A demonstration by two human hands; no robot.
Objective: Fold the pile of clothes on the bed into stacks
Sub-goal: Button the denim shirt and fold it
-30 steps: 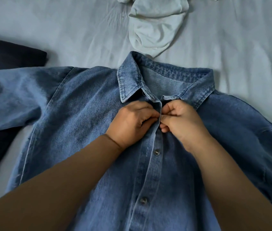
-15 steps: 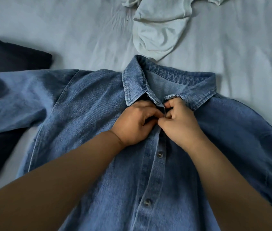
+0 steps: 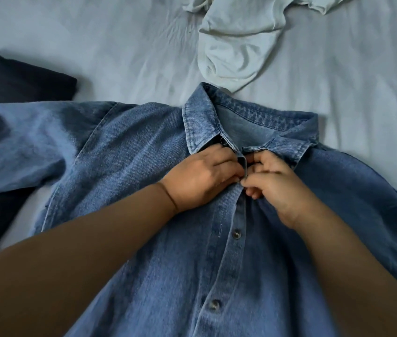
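A blue denim shirt [image 3: 129, 171] lies face up across the bed, collar away from me, sleeves spread to both sides. Two buttons lower on its placket are fastened. My left hand [image 3: 202, 178] pinches the left edge of the placket just under the collar. My right hand [image 3: 273, 183] pinches the right edge at the same spot, fingertips meeting my left hand's. The top button itself is hidden by my fingers.
A crumpled pale white garment [image 3: 238, 45] lies beyond the collar at the top. A dark navy garment [image 3: 15, 79] sits at the left, partly under the shirt's left sleeve. The light grey bedsheet [image 3: 363, 88] shows around them.
Both hands have moved up the placket from a lower spot to just beneath the collar. The view has shifted slightly, so the shirt sits lower in frame.
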